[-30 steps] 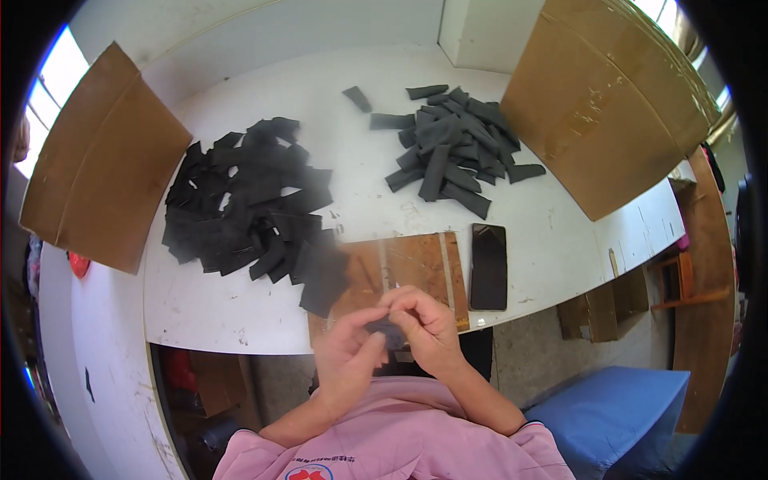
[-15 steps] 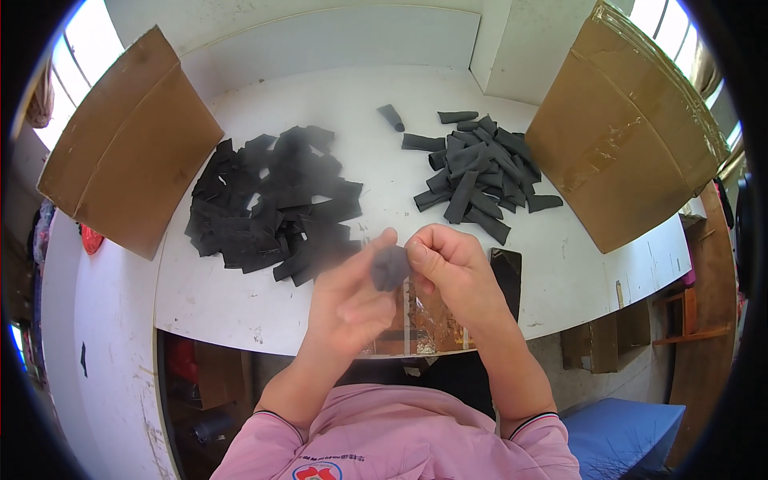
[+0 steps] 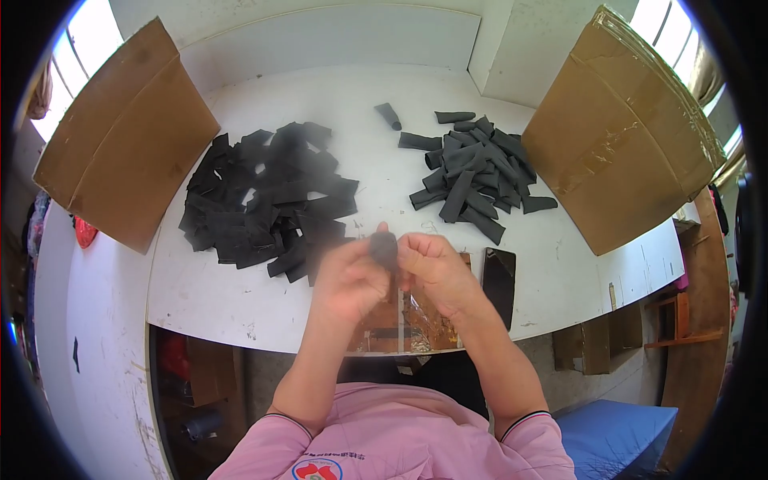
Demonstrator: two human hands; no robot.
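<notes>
A dark grey fabric sleeve (image 3: 383, 250), seen nearly end-on and a little blurred, is held between my two hands over the near part of the table. My right hand (image 3: 433, 270) pinches its right edge between thumb and fingers. Curled against its left side, my left hand (image 3: 350, 280) grips it too, thumb up. Beyond my left hand spreads a loose heap of flat black cloth pieces (image 3: 264, 200). Beyond my right hand lies a pile of rounded black fabric sleeves (image 3: 480, 168), with a single sleeve (image 3: 388, 116) apart from it farther back.
Cardboard panels stand at the left (image 3: 132, 132) and right (image 3: 628, 132) of the white table (image 3: 384, 172). A dark phone (image 3: 499, 286) lies right of my right hand. Brown tape-covered cardboard (image 3: 388, 324) lies under my wrists at the front edge. A blue box-like thing (image 3: 616, 436) sits lower right.
Both hands have drawn closer together around the sleeve. My left fingers, stretched out before, have curled in against it. The view has shifted slightly.
</notes>
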